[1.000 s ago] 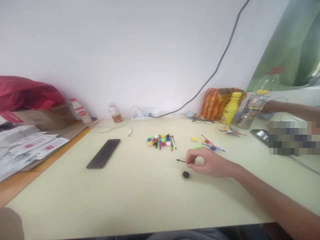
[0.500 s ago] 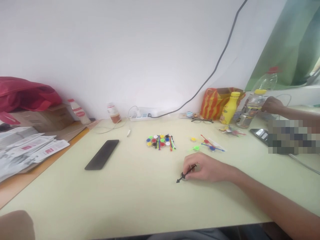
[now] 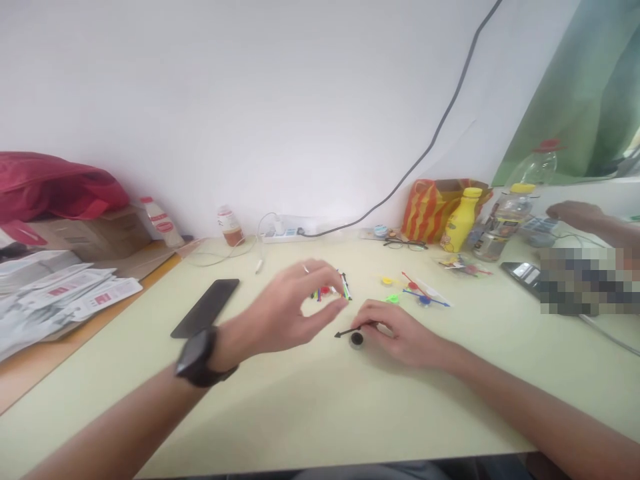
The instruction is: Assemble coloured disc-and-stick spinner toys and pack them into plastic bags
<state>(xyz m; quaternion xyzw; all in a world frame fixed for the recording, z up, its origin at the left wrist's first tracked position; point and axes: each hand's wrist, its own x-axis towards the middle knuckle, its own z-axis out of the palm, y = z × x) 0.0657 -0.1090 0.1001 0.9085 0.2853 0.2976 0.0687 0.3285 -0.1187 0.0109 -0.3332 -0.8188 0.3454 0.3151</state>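
My right hand point(image 3: 397, 333) pinches a thin black arrow point(image 3: 345, 332), its tip pointing left. Just below the arrow a small round black base point(image 3: 357, 340) rests on the table, close by my fingertips. My left hand point(image 3: 290, 303) is raised over the table with fingers curved and thumb apart, holding nothing. Behind it, partly hidden, lie several coloured sticks point(image 3: 346, 285) and small discs. Beyond my right hand lie a red arrow point(image 3: 411, 285), a blue arrow point(image 3: 425, 300), a green piece point(image 3: 393, 299) and a yellow piece point(image 3: 387, 281).
A black phone point(image 3: 207, 307) lies left, partly behind my wristwatch point(image 3: 197, 357). Along the wall stand bottles, including a yellow bottle point(image 3: 461, 220), a striped bag point(image 3: 423, 210) and a power strip point(image 3: 287, 235). Another person's hand point(image 3: 575, 215) is at the right. Packets point(image 3: 75, 290) lie far left.
My left hand has come in from the lower left to the middle. The black arrow is now apart from its round base, held in my right hand, which has shifted slightly left.
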